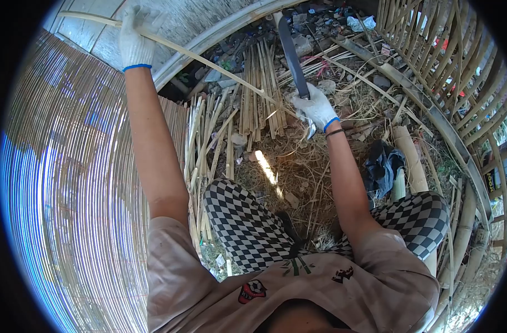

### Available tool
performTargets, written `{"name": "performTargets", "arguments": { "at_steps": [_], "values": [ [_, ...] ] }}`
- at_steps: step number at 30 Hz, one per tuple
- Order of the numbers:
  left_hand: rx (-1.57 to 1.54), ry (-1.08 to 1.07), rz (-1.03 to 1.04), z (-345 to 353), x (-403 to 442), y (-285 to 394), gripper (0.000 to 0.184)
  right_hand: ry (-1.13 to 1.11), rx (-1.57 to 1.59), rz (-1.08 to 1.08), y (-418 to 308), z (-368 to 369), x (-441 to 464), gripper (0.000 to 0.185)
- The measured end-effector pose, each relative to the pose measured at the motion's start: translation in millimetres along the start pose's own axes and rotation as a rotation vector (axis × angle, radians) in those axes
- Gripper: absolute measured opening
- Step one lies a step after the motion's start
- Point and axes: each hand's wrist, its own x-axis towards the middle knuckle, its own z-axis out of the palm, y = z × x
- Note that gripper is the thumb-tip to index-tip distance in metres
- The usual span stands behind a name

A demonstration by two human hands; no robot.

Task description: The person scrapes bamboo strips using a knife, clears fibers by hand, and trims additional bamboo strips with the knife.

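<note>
My left hand (pixel 135 43), in a white work glove with a blue cuff, is stretched out at the upper left and closed around a long pale bamboo strip (pixel 200 57). Its fingers are partly blurred. The strip slants down to the right, its far end close to my right hand (pixel 315 106). That hand, gloved the same way, is closed on a machete (pixel 292 55); the dark, broad blade points up and away from me. The handle is mostly hidden in my grip. Below the strip lies a bundle of split bamboo strips (pixel 258 91) on the ground.
A slatted bamboo screen (pixel 81 150) stands along the left. More cut strips (pixel 208 133) lie beside my checkered knee. Shavings (pixel 309 166) litter the ground. Right of me are a dark plastic bag (pixel 382 166), a thick bamboo pole (pixel 411 158) and a bamboo fence (pixel 464 72).
</note>
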Motion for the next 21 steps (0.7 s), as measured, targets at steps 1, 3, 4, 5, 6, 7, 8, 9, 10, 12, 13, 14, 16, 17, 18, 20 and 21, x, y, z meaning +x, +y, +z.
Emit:
{"name": "performTargets", "arguments": {
  "at_steps": [1, 3, 4, 5, 6, 7, 8, 9, 10, 12, 13, 14, 16, 17, 18, 20, 21],
  "values": [
    [-0.029, -0.019, 0.001, 7.2, -2.9, 7.8, 0.039, -0.004, -0.015, -0.034, -22.4, 9.4, -2.3, 0.029],
    [-0.179, -0.441, -0.117, -30.8, 35.3, 3.9, 0.035, 0.058, -0.081, -0.202, -43.7, 33.4, -4.4, 0.026],
    [-0.255, -0.653, -0.177, -43.3, 49.2, 1.7, 0.035, 0.068, -0.004, -0.306, -45.3, 44.0, -4.1, 0.021],
    [-0.196, -0.572, -0.146, -39.0, 43.7, 3.2, 0.035, 0.083, -0.103, -0.356, -56.9, 52.5, -11.6, 0.022],
    [-0.136, -0.493, -0.117, -29.9, 33.6, 5.9, 0.035, 0.099, -0.200, -0.403, -72.7, 60.2, -20.4, 0.023],
    [-0.076, -0.414, -0.087, -20.2, 26.2, 7.5, 0.036, 0.173, -0.313, -0.461, -82.2, 71.4, -22.7, 0.025],
    [-0.056, -0.382, -0.064, -13.4, 23.1, 6.6, 0.036, 0.162, -0.417, -0.455, -94.6, 76.7, -29.4, 0.024],
    [-0.036, -0.350, -0.043, -6.5, 20.9, 5.0, 0.036, 0.164, -0.442, -0.476, -105.2, 83.5, -34.5, 0.023],
    [-0.016, -0.318, -0.022, 9.5, 11.4, 8.1, 0.036, 0.165, -0.467, -0.498, -113.7, 90.8, -38.6, 0.023],
    [0.119, -0.020, 0.100, 62.3, -24.9, 12.5, 0.036, 0.225, -0.527, -0.638, -120.4, 102.9, -46.0, 0.023],
    [0.189, 0.127, 0.158, 80.1, -39.3, 11.5, 0.037, 0.213, -0.560, -0.578, -126.4, 107.6, -52.5, 0.022],
    [0.204, 0.082, 0.146, 69.6, -30.6, 7.0, 0.038, 0.202, -0.592, -0.519, -129.4, 111.8, -57.0, 0.022],
    [0.225, -0.012, 0.123, 31.0, 12.4, 0.6, 0.043, 0.212, -0.649, -0.373, -109.6, 123.3, -49.2, 0.023],
    [0.224, -0.003, 0.121, 30.4, 13.8, -2.8, 0.043, 0.220, -0.676, -0.302, -95.2, 126.1, -44.2, 0.023],
    [0.223, 0.007, 0.119, 29.8, 15.0, -6.1, 0.044, 0.208, -0.628, -0.284, -76.5, 125.2, -37.3, 0.024],
    [0.245, 0.192, 0.179, 51.7, -14.0, -0.8, 0.042, 0.178, -0.531, -0.254, -42.6, 119.3, -26.7, 0.025],
    [0.218, 0.137, 0.158, 32.7, 1.2, -3.2, 0.038, 0.153, -0.539, -0.228, -44.1, 115.3, -29.0, 0.027]
  ]
}}
